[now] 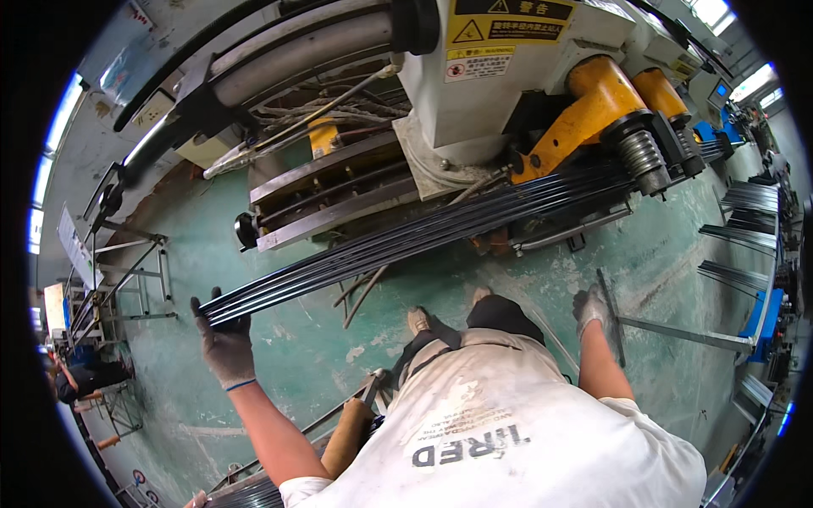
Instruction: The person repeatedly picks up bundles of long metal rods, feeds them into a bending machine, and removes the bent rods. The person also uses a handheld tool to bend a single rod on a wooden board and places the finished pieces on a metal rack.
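My left hand, in a grey work glove with dark fingertips, is wrapped around the near-left ends of a bundle of long thin black metal rods. The rods slope up to the right, and their far ends lie beneath an orange clamp arm with a coil spring on the machine. My right hand, also gloved, hangs apart from the bundle on my right side. Its fingers are loosely extended, and I see nothing in it. Beside it stands the end bar of a metal rack.
The white and grey machine fills the far side, with a long roller arm reaching left. Stacked rods lie on racks at right. A metal-framed stand and another person are at left. A brown cylinder sits beside my left arm.
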A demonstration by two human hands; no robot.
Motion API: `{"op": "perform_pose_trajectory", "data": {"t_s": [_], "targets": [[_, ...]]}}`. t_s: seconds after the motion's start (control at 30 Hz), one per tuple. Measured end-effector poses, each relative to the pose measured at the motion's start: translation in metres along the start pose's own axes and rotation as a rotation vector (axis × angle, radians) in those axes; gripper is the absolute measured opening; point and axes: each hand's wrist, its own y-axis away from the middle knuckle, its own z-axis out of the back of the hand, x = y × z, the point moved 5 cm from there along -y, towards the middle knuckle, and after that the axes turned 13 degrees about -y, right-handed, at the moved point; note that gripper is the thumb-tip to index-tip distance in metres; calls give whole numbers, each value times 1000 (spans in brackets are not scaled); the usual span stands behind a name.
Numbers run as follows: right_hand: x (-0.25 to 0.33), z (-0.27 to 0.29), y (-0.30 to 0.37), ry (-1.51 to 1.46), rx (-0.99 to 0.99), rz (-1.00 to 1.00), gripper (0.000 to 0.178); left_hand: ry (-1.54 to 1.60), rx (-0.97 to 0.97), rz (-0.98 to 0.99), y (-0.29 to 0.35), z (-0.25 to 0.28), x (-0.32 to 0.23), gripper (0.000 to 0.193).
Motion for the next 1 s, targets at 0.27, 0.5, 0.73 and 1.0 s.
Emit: {"op": "perform_pose_trajectory", "data": {"t_s": [0.27, 0.5, 0.73, 1.0], "targets": [[-4, -66, -3, 490, 128, 10, 57, 168, -299, 23, -6, 9, 29, 66], [53, -128, -81, 794, 142, 245, 55, 311, -747, 158, 45, -42, 164, 63], [189, -98, -142, 886, 107, 211, 54, -611, -156, 310, 100, -202, 296, 38], [170, -121, -119, 918, 270, 255, 53, -2358, 660, -833, 107, -246, 280, 20]]}}
